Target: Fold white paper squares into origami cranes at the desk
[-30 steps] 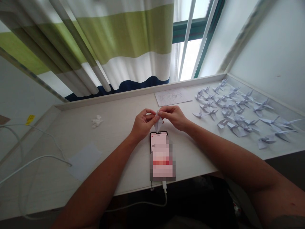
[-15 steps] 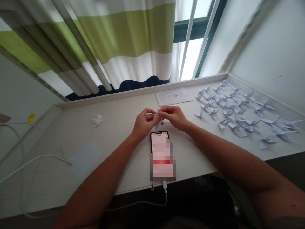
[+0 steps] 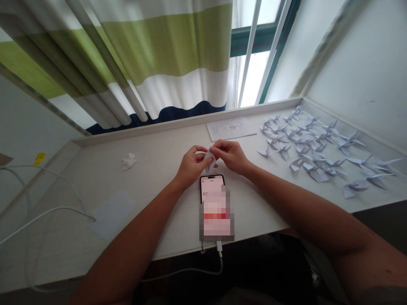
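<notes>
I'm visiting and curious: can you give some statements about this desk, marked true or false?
1. The left grip and right grip both hold folded paper. True.
2. The phone lies on the desk, left of the cranes. True.
3. The phone is dark. False: it is lit.
4. The cranes stand in one row. False: they form a scattered cluster.
5. A crumpled wad lies left of the phone. True.
6. The right grip touches the wad. False: they are apart.
</notes>
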The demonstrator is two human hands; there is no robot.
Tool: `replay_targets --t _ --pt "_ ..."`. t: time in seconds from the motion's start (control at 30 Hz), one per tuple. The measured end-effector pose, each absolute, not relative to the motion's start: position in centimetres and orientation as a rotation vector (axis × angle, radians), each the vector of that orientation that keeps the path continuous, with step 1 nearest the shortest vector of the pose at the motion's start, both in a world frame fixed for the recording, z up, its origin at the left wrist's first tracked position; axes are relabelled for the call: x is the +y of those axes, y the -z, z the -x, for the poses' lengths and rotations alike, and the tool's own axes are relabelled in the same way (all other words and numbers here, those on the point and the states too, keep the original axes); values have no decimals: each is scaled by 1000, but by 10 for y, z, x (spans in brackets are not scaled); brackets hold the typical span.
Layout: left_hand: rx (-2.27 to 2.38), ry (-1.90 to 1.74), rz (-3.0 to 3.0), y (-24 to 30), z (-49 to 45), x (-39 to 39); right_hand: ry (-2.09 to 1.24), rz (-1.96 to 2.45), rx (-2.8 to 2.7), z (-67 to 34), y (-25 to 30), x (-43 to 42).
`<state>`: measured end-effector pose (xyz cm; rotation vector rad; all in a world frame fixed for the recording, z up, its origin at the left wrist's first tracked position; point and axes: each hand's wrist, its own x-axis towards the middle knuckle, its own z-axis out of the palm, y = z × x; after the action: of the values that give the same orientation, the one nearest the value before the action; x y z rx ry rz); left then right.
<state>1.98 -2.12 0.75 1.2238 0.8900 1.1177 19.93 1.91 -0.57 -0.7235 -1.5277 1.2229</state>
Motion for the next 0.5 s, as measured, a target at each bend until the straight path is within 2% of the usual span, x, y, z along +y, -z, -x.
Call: replay_targets --t 0.5 --pt "895 -995 -1224 -4 -19 -21 -1090 813 -1534 -197 6 19"
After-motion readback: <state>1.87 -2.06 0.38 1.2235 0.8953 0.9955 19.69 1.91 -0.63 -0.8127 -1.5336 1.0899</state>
